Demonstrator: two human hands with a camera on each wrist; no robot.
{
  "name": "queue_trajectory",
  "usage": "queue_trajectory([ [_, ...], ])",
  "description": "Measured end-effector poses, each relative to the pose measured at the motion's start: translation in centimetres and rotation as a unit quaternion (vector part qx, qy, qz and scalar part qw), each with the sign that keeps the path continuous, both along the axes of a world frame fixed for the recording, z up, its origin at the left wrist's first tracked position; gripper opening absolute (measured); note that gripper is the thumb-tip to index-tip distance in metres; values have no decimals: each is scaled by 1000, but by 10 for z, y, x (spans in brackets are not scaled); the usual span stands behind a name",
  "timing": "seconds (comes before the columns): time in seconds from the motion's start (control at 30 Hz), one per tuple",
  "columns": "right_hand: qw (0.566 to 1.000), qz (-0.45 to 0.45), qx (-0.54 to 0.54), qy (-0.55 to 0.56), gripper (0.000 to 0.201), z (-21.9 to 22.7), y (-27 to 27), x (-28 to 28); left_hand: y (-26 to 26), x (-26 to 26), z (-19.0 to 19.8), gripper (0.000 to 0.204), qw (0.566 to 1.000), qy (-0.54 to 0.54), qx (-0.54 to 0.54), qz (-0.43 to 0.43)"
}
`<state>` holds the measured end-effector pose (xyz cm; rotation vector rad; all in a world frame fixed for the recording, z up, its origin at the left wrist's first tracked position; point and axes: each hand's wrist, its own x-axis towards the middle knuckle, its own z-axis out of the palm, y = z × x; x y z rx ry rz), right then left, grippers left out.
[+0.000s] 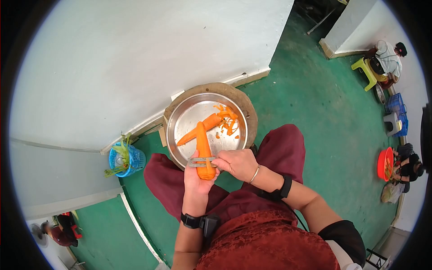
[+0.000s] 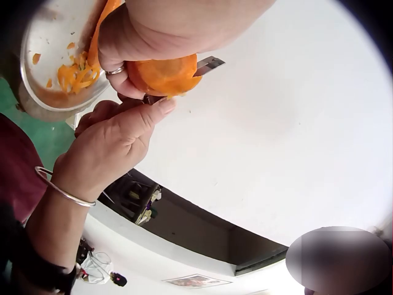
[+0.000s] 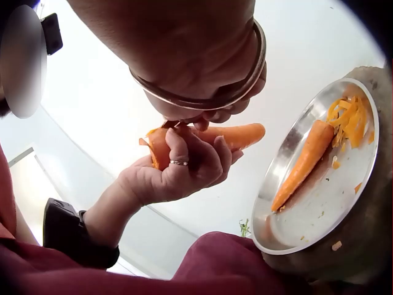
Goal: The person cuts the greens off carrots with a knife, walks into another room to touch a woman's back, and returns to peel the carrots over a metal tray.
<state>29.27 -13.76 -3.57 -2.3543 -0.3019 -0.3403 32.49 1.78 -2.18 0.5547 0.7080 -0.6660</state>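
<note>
The left hand (image 1: 196, 182) grips a carrot (image 1: 203, 146) from below near its thick end, fingers curled round it in the right wrist view. Pinched in the right hand (image 1: 238, 164) is a metal peeler (image 1: 198, 162), lying across the carrot near that end; its blade tip (image 2: 212, 65) sticks out past the carrot in the left wrist view. A strip of peel hangs at the thick end in the right wrist view. Beyond the hands, a second carrot (image 3: 305, 165) lies in a round metal tray (image 1: 180, 112) beside a heap of orange peelings (image 1: 229, 118).
The tray stands on a round wooden block (image 1: 253, 119) against a white wall (image 1: 135, 49). A blue basket (image 1: 135, 160) with green stalks is at the left. Other people sit along the right wall, near a red basin (image 1: 383, 164) and blue crates (image 1: 397, 108); another is at lower left.
</note>
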Motion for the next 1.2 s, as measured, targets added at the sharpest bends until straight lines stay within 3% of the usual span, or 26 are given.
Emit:
queue_trajectory([
  [0.17,1000,1,-15,-7,40,-16,-1,12,4,3,-10,33,1000,8,4,25],
  [0.27,1000,5,-20,-15,41,-23,0,20,12,5,-23,31,999,-27,-1,-16],
  [0.63,999,18,5,-31,37,-32,5,32,17,9,-23,32,999,-32,9,12],
  [0.73,998,-36,-58,-1,37,-46,0,39,16,9,-15,32,1000,-15,16,-10],
  [0.97,995,-72,-59,37,38,-53,-21,42,7,10,-12,31,998,-54,19,-38],
  [1.2,990,-110,-72,47,39,-65,-28,46,10,8,-9,32,999,-8,-27,-44],
])
